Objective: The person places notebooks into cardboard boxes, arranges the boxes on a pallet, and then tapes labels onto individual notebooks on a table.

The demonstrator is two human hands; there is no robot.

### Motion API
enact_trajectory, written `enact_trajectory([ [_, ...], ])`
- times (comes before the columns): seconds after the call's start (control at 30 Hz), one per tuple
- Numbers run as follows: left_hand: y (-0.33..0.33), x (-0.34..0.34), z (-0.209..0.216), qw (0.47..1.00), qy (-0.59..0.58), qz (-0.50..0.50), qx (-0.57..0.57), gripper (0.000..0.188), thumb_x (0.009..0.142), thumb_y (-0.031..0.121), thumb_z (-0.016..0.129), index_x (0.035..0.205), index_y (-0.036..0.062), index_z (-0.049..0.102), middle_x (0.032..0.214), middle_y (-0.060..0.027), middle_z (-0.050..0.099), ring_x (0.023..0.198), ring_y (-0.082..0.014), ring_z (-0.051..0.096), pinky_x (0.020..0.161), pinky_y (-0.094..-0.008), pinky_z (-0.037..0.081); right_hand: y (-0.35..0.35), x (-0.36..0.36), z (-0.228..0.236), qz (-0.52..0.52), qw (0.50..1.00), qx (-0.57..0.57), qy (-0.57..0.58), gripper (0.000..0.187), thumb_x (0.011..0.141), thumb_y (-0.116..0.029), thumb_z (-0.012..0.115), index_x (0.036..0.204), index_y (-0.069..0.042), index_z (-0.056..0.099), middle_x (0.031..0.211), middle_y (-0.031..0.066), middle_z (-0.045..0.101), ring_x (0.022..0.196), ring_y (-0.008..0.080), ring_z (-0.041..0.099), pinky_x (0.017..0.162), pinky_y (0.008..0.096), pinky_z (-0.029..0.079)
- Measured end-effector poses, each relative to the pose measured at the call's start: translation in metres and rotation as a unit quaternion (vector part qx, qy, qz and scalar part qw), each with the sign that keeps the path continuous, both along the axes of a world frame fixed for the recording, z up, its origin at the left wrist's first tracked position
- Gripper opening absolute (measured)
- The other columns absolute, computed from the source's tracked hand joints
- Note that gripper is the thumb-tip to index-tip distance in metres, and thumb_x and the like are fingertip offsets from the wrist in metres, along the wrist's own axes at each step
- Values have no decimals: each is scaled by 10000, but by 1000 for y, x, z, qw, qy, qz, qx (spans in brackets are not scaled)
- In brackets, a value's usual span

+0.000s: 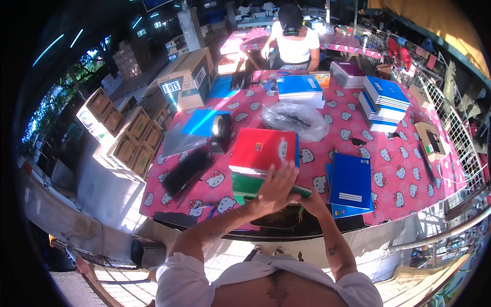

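Note:
A red spiral notebook [258, 148] lies on top of a stack near the table's front edge. Below its near edge shows a green spiral notebook [245, 188]. My left hand [279, 187] rests with fingers stretched out flat over the near right part of these notebooks. At the stack's near right corner, my right hand [311, 202] has its fingers around the edge of the green notebook; its fingertips are partly hidden. To the right of my right hand, a dark blue notebook [350, 179] lies over lighter blue covers.
A tape dispenser [221, 134], black binding strips [186, 174] and blue sheets [202, 122] lie on the left. Clear plastic wrap [296, 121] sits beyond the red notebook. Notebook stacks [381, 102] stand farther back, cartons [186, 79] at left. A person [296, 41] sits opposite.

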State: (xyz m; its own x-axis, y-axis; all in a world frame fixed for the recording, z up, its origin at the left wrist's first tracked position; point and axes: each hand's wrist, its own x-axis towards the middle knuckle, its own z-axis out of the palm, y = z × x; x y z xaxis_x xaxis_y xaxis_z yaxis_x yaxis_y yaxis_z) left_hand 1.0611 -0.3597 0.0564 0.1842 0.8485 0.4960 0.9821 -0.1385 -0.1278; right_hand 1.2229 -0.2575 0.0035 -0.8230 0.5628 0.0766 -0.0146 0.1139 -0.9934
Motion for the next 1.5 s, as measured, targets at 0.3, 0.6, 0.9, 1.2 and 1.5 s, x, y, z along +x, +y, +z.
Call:
enact_trajectory([
  [0.3,-14,29,-25,1000,-7,-18,16,826,937,564,469,1451,-74,368,1516,-281,354,1445,-402,307,1179,-569,132,1,1,-7,-27,997,-32,72,322,832,-6,670,1151,14,642,1023,59,705,869,90,586,748,296,520],
  [0.6,-46,43,-42,995,-73,-57,-24,830,949,549,480,1488,-57,309,1573,-239,269,1484,-362,222,1164,-571,155,-2,1,-12,-25,995,56,79,442,801,-48,741,1219,1,606,1136,82,676,1007,153,613,847,328,513],
  [0.9,-177,-131,-95,872,-420,236,-83,636,881,304,657,1403,16,437,1458,-321,353,1358,-512,346,1104,-609,289,-135,22,-35,-390,905,153,-76,439,828,-38,736,1247,-13,606,996,143,721,901,245,706,819,292,530],
  [1.2,-214,-179,-145,928,-299,220,-21,310,917,243,622,1177,75,612,1086,-147,600,1045,-326,576,854,-542,473,-195,-65,-50,-279,871,396,-78,476,808,-175,779,1238,-106,588,1290,139,491,1170,337,537,785,466,522],
  [1.5,-213,-139,-39,308,-945,13,-109,412,985,445,489,1158,77,551,1001,-129,649,843,-263,658,826,-440,528,-139,-135,75,-312,703,639,-9,196,861,-210,683,1037,-126,670,1116,98,593,1046,285,597,814,426,464],
])
